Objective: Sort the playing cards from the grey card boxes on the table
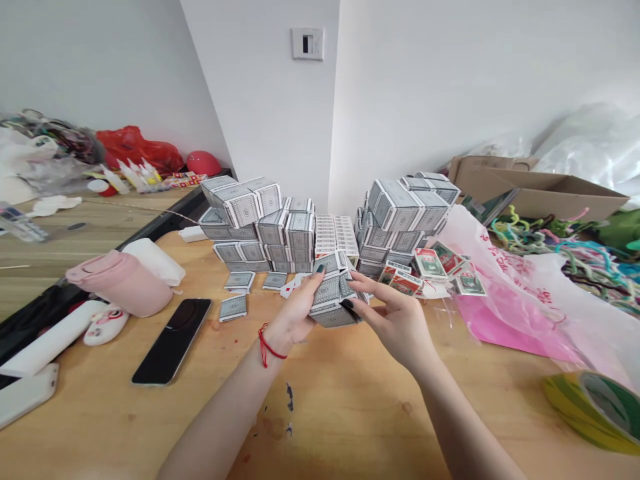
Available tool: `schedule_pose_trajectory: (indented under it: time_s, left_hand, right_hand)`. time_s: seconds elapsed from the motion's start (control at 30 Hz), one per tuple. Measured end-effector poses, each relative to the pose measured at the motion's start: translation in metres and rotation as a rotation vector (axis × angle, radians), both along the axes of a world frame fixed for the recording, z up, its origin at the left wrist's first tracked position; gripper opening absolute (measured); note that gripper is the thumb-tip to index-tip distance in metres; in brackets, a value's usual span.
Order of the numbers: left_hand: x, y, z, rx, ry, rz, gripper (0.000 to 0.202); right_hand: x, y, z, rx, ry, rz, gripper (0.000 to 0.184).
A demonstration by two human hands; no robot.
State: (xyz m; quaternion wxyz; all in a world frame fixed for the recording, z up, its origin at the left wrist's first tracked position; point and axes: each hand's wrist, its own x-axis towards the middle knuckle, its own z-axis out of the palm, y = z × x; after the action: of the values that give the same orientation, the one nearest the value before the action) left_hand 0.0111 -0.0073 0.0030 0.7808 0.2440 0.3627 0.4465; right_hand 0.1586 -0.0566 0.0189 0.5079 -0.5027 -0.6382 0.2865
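- We held the bundle of grey-backed cards [330,293] between our two hands, above the bench [350,413].
- Our left hand [296,310] was closed around the bundle's left side, its thumb laid on top; a red cord bracelet [267,347] circled that wrist.
- Our right hand [400,320] had its thumb and fingers narrowly spread against the bundle's right side; we could not tell whether they pinched a single card there.
- Beyond our left hand, we saw a left pile of card blocks [245,230] stacked in layers.
- Beyond our right hand stood a right pile of card blocks [405,223], also layered.
- Between these piles, straight past the bundle, was a row of white-edged packs [333,235].
- Nearer to our left hand than the left pile lay small flat packs [233,308], and just past the fingers some face-up cards [289,288].
- Past our right hand, at the foot of the right pile, we had red and green card boxes [430,264] lying loosely together.
- Well to the left of our left hand lay a dark-screened phone [173,343], with a pink container [120,283] farther out.
- To the right of our right hand we saw a pink sheet [493,327] partly under clear plastic, and nearer us a roll of yellow-green tape [565,407].
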Motion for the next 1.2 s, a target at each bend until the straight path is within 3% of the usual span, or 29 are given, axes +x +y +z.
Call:
schedule_pose_trajectory:
  time_s: [0.73, 1.2]
  left_hand:
    - [0.0001, -0.003, 0.0052, -0.017, 0.094, 0.054, 0.025]
    - [0.0009, -0.0019, 0.0044, -0.045, 0.167, 0.019, 0.029]
  right_hand:
    - [0.001, 0.0001, -0.002, -0.059, 0.023, 0.005, 0.021]
    - [0.0008, 0.002, -0.002, -0.047, 0.002, -0.017, 0.02]
